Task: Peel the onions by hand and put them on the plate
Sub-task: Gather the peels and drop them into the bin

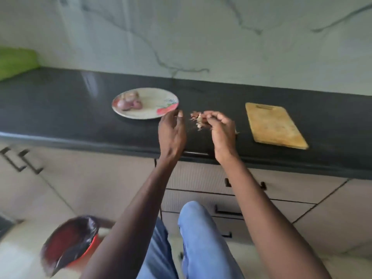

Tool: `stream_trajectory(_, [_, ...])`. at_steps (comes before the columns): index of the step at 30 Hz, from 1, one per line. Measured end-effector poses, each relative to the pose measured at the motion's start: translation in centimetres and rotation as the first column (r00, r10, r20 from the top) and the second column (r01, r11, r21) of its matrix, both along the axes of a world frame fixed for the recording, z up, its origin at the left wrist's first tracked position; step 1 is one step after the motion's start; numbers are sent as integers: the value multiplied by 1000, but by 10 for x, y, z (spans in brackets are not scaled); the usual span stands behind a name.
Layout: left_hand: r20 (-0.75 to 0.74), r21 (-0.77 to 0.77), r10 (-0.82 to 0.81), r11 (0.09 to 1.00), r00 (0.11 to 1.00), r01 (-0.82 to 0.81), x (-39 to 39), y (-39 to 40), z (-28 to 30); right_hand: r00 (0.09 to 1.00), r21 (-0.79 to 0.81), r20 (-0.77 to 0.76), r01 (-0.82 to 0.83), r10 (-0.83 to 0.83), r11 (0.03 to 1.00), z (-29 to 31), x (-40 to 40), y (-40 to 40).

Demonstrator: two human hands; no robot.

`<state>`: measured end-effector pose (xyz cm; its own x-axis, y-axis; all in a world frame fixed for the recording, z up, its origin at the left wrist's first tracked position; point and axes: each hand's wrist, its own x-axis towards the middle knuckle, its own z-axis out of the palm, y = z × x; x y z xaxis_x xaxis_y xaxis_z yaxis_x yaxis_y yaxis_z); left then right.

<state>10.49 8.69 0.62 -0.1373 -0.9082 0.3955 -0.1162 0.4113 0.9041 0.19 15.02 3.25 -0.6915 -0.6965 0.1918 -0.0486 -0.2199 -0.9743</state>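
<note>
Two hands over a dark tabletop (60, 109), onion skins between them.
The right hand (221, 128) pinches skins (198, 119); the left hand (172, 130) hangs loose, holding nothing. Peeled onions (129, 101) sit on the plate (149, 114), left of the hands; a cutting board (274, 125) lies right, a bin (70, 241) below.

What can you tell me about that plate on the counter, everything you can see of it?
The plate is round, shallow and pale cream, seemingly glazed or plastic, with a red flower print near its right rim and a small bluish motif above that. It lies flat on the dark countertop, left of the wooden cutting board. A few reddish-purple onions sit bunched on its left side. The left hand hovers by its right rim; contact is unclear.
</note>
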Motion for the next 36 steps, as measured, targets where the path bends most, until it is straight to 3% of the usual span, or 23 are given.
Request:
stream_trajectory(1, [143, -36, 92, 995, 985, -88, -9, -2, 0, 990, 61, -126, 76, -68, 995, 0, -18, 5])
stream_trajectory(3, [413, 61, 175, 974, 894, -219, -18, 1, -5, 929, 247, -348, 219, -124, 944, -3, -47, 13])
stream_trajectory(5, [600, 137, 114, 960, 792, -243, -27, 4, -13, 888, 452, -453, 305, -79, 838, -11, -71, 18])
stream_trajectory(7, [668, 160, 50, 965, 743, -208, -40, 2, -14, 851, 551, -526, 339, 1, 763, -19, -85, 10])
stream_trajectory(10, [654, 213, -119, 977, 747, -31, -69, -11, -2, 825, 586, -549, 264, 136, 766, -24, -86, -9])
stream_trajectory(13, [459, 185, -329, 944, 825, 274, -89, -21, 4, 826, 550, -522, 134, 214, 824, -23, -83, -22])
stream_trajectory(14, [406, 151, -332, 943, 851, 296, -88, -27, 2, 826, 532, -522, 121, 212, 838, -22, -85, -24])
stream_trajectory(16, [431, 73, -177, 984, 885, 161, -82, -49, -5, 811, 504, -561, 175, 166, 846, -22, -98, -27])
stream_trajectory(19, [614, 51, 12, 997, 789, -55, -74, -78, -16, 806, 621, -562, 261, 188, 739, -22, -123, -39])
stream_trajectory(22, [711, 69, 5, 995, 703, -76, -81, -84, -15, 753, 676, -587, 254, 298, 691, -18, -126, -56])
stream_trajectory(25, [698, 63, -64, 998, 713, 28, -89, -86, -7, 703, 658, -606, 181, 373, 731, -17, -118, -67])
stream_trajectory(27, [590, 106, -193, 981, 784, 162, -87, -89, -7, 709, 657, -557, 58, 432, 751, -20, -117, -66])
stream_trajectory(29, [331, 173, -296, 952, 896, 251, -77, -89, -6, 783, 602, -472, -50, 406, 797, -19, -121, -61])
stream_trajectory(31, [136, 190, -282, 948, 950, 254, -71, -94, -4, 840, 554, -442, -21, 315, 832, -14, -129, -59])
stream_trajectory(33, [244, 213, -292, 946, 925, 243, -74, -96, 2, 823, 615, -464, 34, 327, 788, -8, -131, -64])
stream_trajectory(36, [599, 168, -340, 939, 725, 301, -87, -95, 7, 733, 708, -493, 24, 469, 706, -2, -117, -71])
